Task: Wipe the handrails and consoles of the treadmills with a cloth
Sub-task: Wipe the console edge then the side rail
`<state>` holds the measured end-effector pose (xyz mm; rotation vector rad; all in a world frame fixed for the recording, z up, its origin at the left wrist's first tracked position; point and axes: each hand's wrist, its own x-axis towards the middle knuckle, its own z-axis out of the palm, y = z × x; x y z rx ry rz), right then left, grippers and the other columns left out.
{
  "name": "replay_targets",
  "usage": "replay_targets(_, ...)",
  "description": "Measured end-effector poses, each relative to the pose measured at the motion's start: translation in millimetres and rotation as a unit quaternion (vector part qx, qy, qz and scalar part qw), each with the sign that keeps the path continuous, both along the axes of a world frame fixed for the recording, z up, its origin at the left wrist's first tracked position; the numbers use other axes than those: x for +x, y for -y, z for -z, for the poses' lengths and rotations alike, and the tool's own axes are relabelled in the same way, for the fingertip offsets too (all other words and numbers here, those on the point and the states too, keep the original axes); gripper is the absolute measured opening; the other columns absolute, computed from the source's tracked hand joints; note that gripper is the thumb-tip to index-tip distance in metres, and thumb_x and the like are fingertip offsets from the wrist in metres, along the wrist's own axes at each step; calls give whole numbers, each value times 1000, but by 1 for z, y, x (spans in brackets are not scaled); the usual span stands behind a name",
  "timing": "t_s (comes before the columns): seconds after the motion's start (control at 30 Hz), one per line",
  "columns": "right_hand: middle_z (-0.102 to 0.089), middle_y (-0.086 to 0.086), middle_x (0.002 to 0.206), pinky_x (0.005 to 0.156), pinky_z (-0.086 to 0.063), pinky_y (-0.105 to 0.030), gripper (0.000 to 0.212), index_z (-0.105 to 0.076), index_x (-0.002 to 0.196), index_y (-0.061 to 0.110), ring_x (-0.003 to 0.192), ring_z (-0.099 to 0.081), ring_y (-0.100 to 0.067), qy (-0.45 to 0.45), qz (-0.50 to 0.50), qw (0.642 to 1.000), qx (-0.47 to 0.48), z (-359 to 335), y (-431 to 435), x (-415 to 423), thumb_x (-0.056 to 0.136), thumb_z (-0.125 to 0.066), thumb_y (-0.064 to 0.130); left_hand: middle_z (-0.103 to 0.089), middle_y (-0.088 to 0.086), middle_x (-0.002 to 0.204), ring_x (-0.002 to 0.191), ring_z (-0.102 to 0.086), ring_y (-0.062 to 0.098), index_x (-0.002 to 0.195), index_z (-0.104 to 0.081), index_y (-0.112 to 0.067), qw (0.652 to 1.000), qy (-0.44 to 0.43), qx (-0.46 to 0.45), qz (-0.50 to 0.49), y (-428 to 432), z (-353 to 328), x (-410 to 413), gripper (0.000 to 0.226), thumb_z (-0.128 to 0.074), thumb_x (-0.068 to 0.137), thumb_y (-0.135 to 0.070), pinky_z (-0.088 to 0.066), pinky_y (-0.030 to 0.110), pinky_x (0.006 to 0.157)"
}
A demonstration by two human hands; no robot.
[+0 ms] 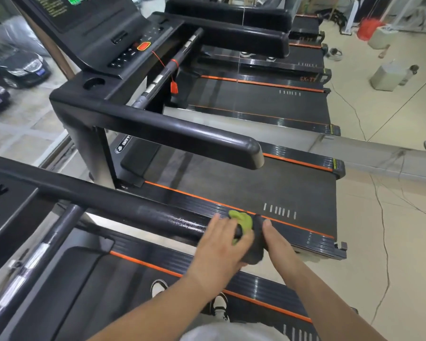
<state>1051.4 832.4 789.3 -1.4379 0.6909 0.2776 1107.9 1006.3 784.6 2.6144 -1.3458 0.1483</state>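
Beige tiled floor point(359, 217), black handrail point(133, 207)

Head camera looks down close over handrail point(113, 203).

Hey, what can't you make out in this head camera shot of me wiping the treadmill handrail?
- Green cloth: head view, mostly covered by the left hand; its full size is hidden.
- Right hand: head view, its fingers lie behind the handrail end; the grip cannot be told.
- Console screen text: head view, cut off by the top edge and blurred.
- Car number plate: head view, too small and blurred.
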Motion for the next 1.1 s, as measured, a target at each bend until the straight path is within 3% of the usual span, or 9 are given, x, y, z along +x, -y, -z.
replay_targets(0.1, -71, -1, 98, 71, -51, -27, 45, -69, 110, 24, 84, -66, -11, -2, 17, 999, -37, 5, 4, 2, 107, -37, 55, -60, 11, 118, 111, -59, 33, 127, -60, -23, 998, 48, -9, 42, 26, 8, -13, 44, -64, 84, -15, -21, 53, 125)
replay_targets(0.3, -70, -3, 114, 91, -47, -31, 39, -66, 121, 13, 108, -64, -17, 4, -22, 986, -167, -3, 2, 15, 105, -50, 45, -61, 6, 123, 119, -58, 27, 134, -56, -29, 992, 73, -29, 97, -36, -4, 27, 56, -71, 80, -20, -30, 55, 120)
replay_targets(0.4, -64, -16, 91, 86, -47, -33, 50, -62, 99, -1, 90, -59, -31, 35, -73, 967, -243, -17, -1, 20, 108, -42, 44, -59, 10, 125, 122, -57, 31, 134, -60, -24, 999, 36, 27, 7, -108, -10, 71, 80, -88, 63, -48, -28, 59, 119)
replay_targets(0.47, -60, 4, 72, 72, -44, -25, 42, -63, 84, 10, 72, -55, -14, 33, -110, 962, -249, -26, -4, 25, 106, -47, 42, -60, 11, 123, 119, -60, 33, 133, -64, -20, 997, 33, 32, -69, -150, -13, 94, 71, -77, 77, -60, -30, 61, 118)
replay_targets(0.67, -54, 10, 52, 64, -42, -29, 46, -54, 69, 13, 54, -47, -8, 12, -223, 925, -307, -31, -16, 46, 105, -47, 40, -60, 8, 100, 97, -57, 35, 106, -72, -16, 955, 7, -60, -289, -112, -16, 89, 41, -58, 92, -51, -42, 52, 99)
replay_targets(0.73, -49, 9, 46, 59, -39, -26, 48, -50, 63, 14, 50, -44, -8, -9, -227, 914, -336, -31, -17, 55, 105, -47, 35, -59, 7, 101, 98, -55, 33, 104, -72, -18, 962, -13, -59, -265, -72, -15, 67, 38, -59, 89, -52, -40, 51, 102)
replay_targets(0.83, -54, 6, 54, 64, -42, -31, 46, -51, 62, 14, 62, -53, -16, -24, -215, 916, -337, -31, -17, 69, 105, -47, 31, -58, 3, 108, 107, -56, 28, 113, -69, -23, 985, -41, -70, -149, -39, -5, 36, 42, -61, 87, -55, -29, 50, 118)
replay_targets(0.93, -67, 1, 87, 77, -42, -34, 32, -64, 91, 15, 89, -61, -22, -32, -172, 932, -317, -31, -18, 78, 106, -45, 36, -62, -2, 115, 110, -59, 21, 123, -67, -32, 996, -15, -53, -74, -62, -4, 53, 45, -55, 92, -61, -26, 53, 121)
replay_targets(1.1, -67, -6, 81, 82, -50, -38, 44, -64, 92, 8, 80, -61, -19, -26, -200, 928, -313, -30, -21, 88, 103, -47, 46, -68, -6, 113, 108, -64, 22, 121, -70, -30, 962, 0, -42, -271, -139, 1, 121, 47, -49, 92, -61, -35, 56, 112)
